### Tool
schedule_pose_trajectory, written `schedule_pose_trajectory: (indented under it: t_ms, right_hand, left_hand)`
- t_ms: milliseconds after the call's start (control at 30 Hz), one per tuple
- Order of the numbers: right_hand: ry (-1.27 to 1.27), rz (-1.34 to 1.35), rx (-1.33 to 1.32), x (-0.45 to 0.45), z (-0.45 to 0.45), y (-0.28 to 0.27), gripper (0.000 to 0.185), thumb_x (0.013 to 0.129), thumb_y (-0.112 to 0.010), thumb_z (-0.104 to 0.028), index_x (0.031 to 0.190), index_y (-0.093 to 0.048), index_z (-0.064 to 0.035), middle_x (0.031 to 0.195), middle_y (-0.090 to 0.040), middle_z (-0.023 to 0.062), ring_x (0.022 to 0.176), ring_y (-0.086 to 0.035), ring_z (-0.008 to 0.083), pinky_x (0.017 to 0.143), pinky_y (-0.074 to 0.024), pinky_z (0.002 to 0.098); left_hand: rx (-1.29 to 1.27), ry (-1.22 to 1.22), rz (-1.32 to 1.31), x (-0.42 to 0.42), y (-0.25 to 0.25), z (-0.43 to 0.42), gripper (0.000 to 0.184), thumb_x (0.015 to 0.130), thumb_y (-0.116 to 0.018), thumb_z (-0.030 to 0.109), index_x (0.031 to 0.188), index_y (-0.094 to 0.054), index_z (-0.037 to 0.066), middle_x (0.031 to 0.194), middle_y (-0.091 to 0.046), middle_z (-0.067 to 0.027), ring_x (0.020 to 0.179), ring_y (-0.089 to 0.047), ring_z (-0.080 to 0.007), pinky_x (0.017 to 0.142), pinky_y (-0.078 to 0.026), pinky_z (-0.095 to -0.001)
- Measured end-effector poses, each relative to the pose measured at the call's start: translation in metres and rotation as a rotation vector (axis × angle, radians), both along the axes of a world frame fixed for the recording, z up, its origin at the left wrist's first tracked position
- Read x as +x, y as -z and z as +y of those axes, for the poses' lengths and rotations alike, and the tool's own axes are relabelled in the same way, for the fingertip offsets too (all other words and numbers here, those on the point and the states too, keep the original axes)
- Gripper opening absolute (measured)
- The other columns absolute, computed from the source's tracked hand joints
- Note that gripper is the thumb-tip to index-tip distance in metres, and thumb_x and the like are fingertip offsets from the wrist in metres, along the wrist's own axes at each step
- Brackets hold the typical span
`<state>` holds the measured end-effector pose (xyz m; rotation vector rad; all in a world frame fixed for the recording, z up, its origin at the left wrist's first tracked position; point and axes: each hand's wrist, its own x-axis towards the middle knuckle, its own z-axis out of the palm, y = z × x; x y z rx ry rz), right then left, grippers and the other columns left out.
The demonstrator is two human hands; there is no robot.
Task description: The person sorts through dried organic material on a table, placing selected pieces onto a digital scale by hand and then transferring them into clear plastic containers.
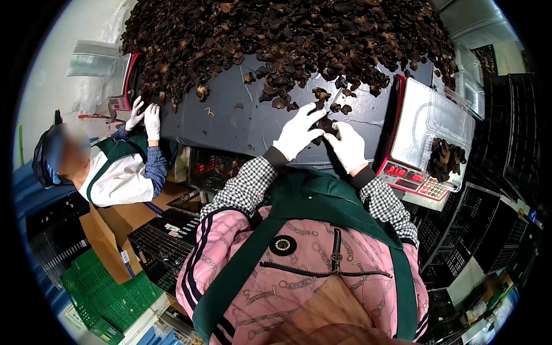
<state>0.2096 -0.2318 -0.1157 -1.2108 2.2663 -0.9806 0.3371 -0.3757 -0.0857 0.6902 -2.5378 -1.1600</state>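
Observation:
My left hand (298, 133), in a white glove, is closed with its fingertips on a small dark piece of dried wood ear mushroom (325, 125) at the table's near edge. My right hand (348, 146), gloved the same, pinches at that dark piece from the other side. Just beyond the fingers lie several loose mushroom pieces (345, 108). A large heap of dried mushrooms (287, 34) covers the far part of the grey tabletop (230, 115). Fingertips and mushroom partly hide one another.
Right of my hands stands a red-and-white digital scale (397, 172) carrying a clear plastic tray (422, 123) and a mushroom clump (446, 160). At left, a co-worker (121, 167) in white gloves works beside another scale (119, 103). Black crates (161, 241) and a cardboard box (106, 241) stand below.

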Motion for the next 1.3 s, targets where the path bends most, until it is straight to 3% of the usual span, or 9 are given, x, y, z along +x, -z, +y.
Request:
schedule_pose_trajectory:
  t_ms: [200,467,733,767,900,1033,1100,1233,1300]
  right_hand:
    - [0.118,-0.331,-0.059,-0.023,0.015,0.003,0.018,0.084,-0.071,-0.019,0.087,-0.062,-0.0032,0.076,-0.06,0.0115,0.07,-0.058,0.0254,0.067,-0.0473,0.0355]
    - [0.418,-1.326,-0.349,-0.033,0.048,-0.03,0.026,0.089,-0.055,-0.004,0.111,-0.065,0.0055,0.096,-0.07,0.01,0.081,-0.065,0.015,0.069,-0.0512,0.0266]
    - [0.483,-1.378,-0.471,-0.023,0.07,-0.014,0.006,0.085,-0.055,-0.007,0.09,-0.056,-0.0037,0.094,-0.064,0.0087,0.085,-0.065,0.0206,0.071,-0.0541,0.0308]
    - [0.483,-1.401,-0.475,-0.022,0.071,-0.011,0.005,0.086,-0.055,-0.007,0.09,-0.056,-0.0044,0.093,-0.063,0.0088,0.084,-0.064,0.0216,0.071,-0.054,0.0316]
    - [0.565,-1.531,-0.504,-0.017,0.067,-0.008,0.02,0.091,-0.054,-0.013,0.107,-0.06,-0.003,0.088,-0.062,0.0099,0.072,-0.063,0.0269,0.065,-0.0552,0.0345]
    - [0.521,-1.278,-0.299,-0.019,0.051,-0.015,0.021,0.095,-0.063,-0.016,0.113,-0.064,-0.0049,0.084,-0.063,0.0034,0.063,-0.058,0.0132,0.056,-0.0495,0.0256]
    - [0.535,-1.024,-0.174,-0.02,0.039,-0.014,0.021,0.093,-0.072,-0.016,0.11,-0.066,-0.0053,0.086,-0.063,-0.002,0.059,-0.053,0.0034,0.05,-0.044,0.0207]
    - [0.284,-0.221,-0.017,-0.03,0.017,0.01,0.05,0.087,-0.075,-0.031,0.125,-0.061,-0.0008,0.116,-0.067,0.0199,0.109,-0.065,0.0338,0.094,-0.0508,0.0371]
    - [0.207,-0.066,0.029,-0.033,0.006,0.016,0.043,0.085,-0.076,-0.03,0.116,-0.063,-0.0035,0.109,-0.066,0.0166,0.1,-0.066,0.0338,0.087,-0.0519,0.0377]
  left_hand:
    - [-0.117,-0.162,0.059,0.03,0.038,-0.034,0.022,0.084,-0.066,0.01,0.105,-0.065,0.004,0.112,-0.067,-0.0165,0.105,-0.065,-0.034,0.094,-0.052,-0.0383]
    - [1.049,-0.431,0.113,0.047,0.003,-0.06,0.024,0.088,-0.069,0.011,0.111,-0.061,0.006,0.088,-0.067,-0.0001,0.068,-0.06,-0.0059,0.053,-0.042,-0.0204]
    - [1.554,-0.26,0.419,0.056,-0.003,-0.069,0.043,0.08,-0.057,-0.003,0.121,-0.051,0.006,0.114,-0.063,-0.0146,0.089,-0.064,-0.0183,0.052,-0.041,-0.0241]
    - [1.541,-0.251,0.495,0.056,-0.005,-0.067,0.052,0.082,-0.057,0.003,0.133,-0.049,0.003,0.132,-0.056,-0.0279,0.114,-0.064,-0.0415,0.05,-0.045,-0.0224]
    - [1.476,-0.195,0.496,0.045,-0.022,-0.074,0.052,0.091,-0.063,0.017,0.14,-0.047,0.011,0.132,-0.056,-0.0244,0.121,-0.059,-0.0444,0.043,-0.041,-0.0252]
    - [1.356,-0.316,0.482,0.035,-0.001,-0.083,0.027,0.099,-0.062,0.032,0.114,-0.061,0.009,0.107,-0.067,-0.0099,0.085,-0.062,-0.0138,0.052,-0.039,-0.0198]
    - [1.112,-0.391,0.299,0.023,-0.019,-0.073,0.017,0.095,-0.062,0.018,0.107,-0.061,0.005,0.09,-0.067,-0.0076,0.072,-0.059,-0.0111,0.053,-0.04,-0.0216]
    - [0.517,-0.265,0.198,0.02,-0.014,-0.039,0.015,0.088,-0.064,0.007,0.102,-0.066,0.005,0.08,-0.065,-0.0045,0.069,-0.06,-0.0116,0.06,-0.048,-0.0268]
    - [-0.005,-0.118,0.18,0.021,0.002,-0.015,0.025,0.087,-0.065,0.009,0.112,-0.067,0.009,0.086,-0.065,-0.0066,0.074,-0.065,-0.018,0.067,-0.053,-0.0305]
